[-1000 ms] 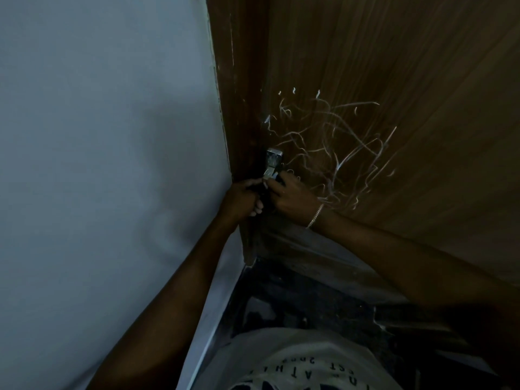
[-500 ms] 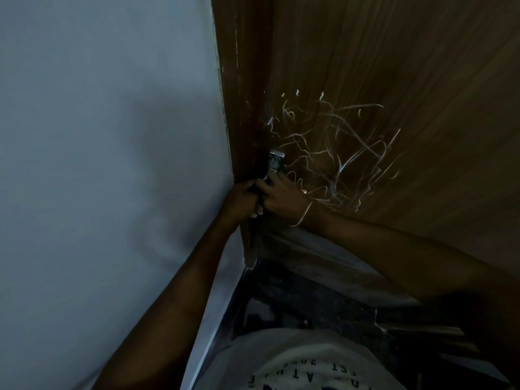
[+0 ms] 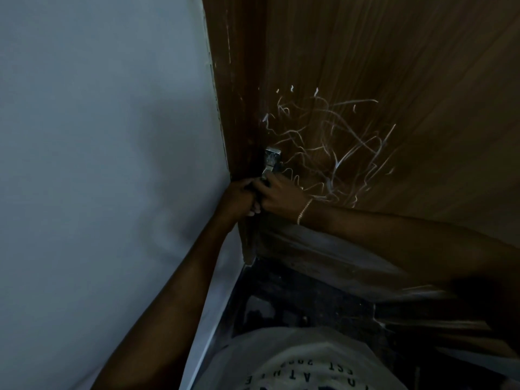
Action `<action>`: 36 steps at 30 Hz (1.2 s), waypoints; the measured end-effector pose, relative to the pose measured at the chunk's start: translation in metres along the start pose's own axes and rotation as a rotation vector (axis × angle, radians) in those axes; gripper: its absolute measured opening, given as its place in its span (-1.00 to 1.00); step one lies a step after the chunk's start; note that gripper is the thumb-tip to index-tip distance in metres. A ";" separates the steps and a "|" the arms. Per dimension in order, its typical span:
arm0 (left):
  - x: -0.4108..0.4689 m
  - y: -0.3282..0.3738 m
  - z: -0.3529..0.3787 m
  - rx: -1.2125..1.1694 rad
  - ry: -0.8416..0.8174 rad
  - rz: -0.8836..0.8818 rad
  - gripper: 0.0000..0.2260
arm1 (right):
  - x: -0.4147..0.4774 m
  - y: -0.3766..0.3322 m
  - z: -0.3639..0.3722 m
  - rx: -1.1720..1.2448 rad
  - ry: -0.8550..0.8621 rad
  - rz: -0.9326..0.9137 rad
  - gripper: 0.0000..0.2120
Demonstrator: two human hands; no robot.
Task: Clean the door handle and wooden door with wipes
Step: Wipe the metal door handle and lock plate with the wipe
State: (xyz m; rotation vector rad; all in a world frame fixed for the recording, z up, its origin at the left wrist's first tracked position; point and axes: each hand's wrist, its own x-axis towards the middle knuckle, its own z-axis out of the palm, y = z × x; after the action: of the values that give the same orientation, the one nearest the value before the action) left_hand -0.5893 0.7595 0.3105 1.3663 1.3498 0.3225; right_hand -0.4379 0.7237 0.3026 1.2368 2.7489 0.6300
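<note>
– Hunting for the door handle (image 3: 271,161): where does it sit?
– On the left edge of the wooden door (image 3: 408,80), upright, its bright plate just above both hands.
– And the hands?
– Right hand (image 3: 282,192) curls over the handle's lower end. Left hand (image 3: 237,199) is fisted against it, contents too dark to tell. White scribbles (image 3: 337,144) spread up-right, nearer the right.

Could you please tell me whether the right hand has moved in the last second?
Yes, slightly: the right hand has shifted left, closer beneath the fixed metal handle plate and toward the left hand.
</note>
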 end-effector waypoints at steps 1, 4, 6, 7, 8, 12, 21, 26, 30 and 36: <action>0.001 0.002 0.000 0.058 0.009 -0.021 -0.83 | 0.007 -0.002 -0.002 0.020 -0.013 -0.010 -0.95; 0.002 -0.002 -0.002 -0.030 -0.024 -0.019 -0.78 | 0.006 -0.003 -0.003 0.020 0.026 0.026 -0.96; 0.001 -0.007 -0.004 -0.115 -0.041 0.022 -0.65 | -0.014 0.001 -0.003 0.011 0.069 0.050 -0.95; 0.001 -0.009 -0.005 -0.122 -0.042 0.027 -0.58 | -0.028 0.003 -0.004 0.000 0.071 0.061 -0.96; 0.001 -0.009 -0.005 -0.124 -0.038 0.029 -0.55 | -0.043 0.004 -0.005 -0.011 0.064 0.083 -0.98; 0.002 -0.011 -0.004 -0.107 -0.043 0.045 -0.53 | -0.094 0.008 -0.011 0.134 -0.003 0.427 -0.86; 0.000 -0.004 -0.003 -0.113 -0.016 0.029 -0.58 | -0.020 0.029 -0.038 0.663 0.093 0.615 -0.86; -0.001 -0.001 -0.003 -0.113 -0.010 0.037 -0.59 | -0.002 0.029 -0.025 0.500 -0.154 0.590 -0.81; -0.003 -0.003 -0.005 -0.119 -0.023 0.047 -0.59 | -0.042 0.035 -0.031 0.512 -0.190 0.655 -0.83; -0.001 -0.001 -0.005 -0.131 -0.016 0.038 -0.60 | -0.023 0.034 -0.040 0.594 -0.210 0.658 -0.82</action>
State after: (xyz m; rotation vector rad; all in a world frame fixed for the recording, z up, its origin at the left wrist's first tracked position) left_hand -0.5942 0.7602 0.3115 1.2833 1.2687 0.4175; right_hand -0.4071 0.7139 0.3498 2.2043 2.3851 -0.3370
